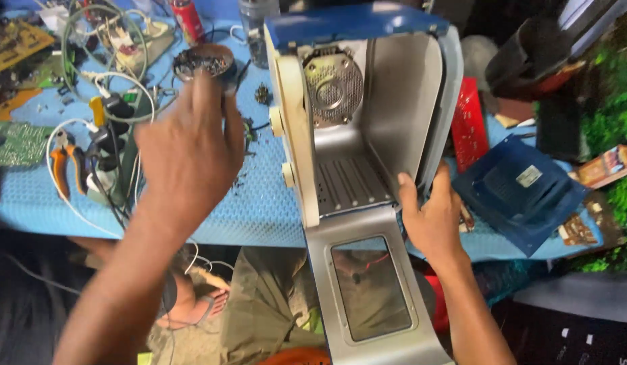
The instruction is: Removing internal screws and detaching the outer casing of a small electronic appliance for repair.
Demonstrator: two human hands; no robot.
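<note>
Right hand (432, 216) is clamped on the lower right edge of the oven casing (367, 135), thumb inside the cavity and fingers wrapped behind the side wall, steadying it. The casing, a small toaster-oven shell with cream front frame and blue upper panel, stands on the blue table mat (259, 196) with its glass door (371, 290) hanging open over the table edge toward the person. Left hand (188, 152) grasps nothing: fingers loosely spread, reaching to the left of the casing, fingertips at a small round dish of screws (205, 62). Left of the casing lie orange-handled pliers (65, 162), coiled wires (104, 81) and circuit boards (19, 142); to its right, a detached blue panel (519, 192) and a red panel (470, 122). Judgement: disassembly appears well advanced, the cavity stripped and outer panels off; the door and rear round plate (334, 84) remain fitted.
</note>
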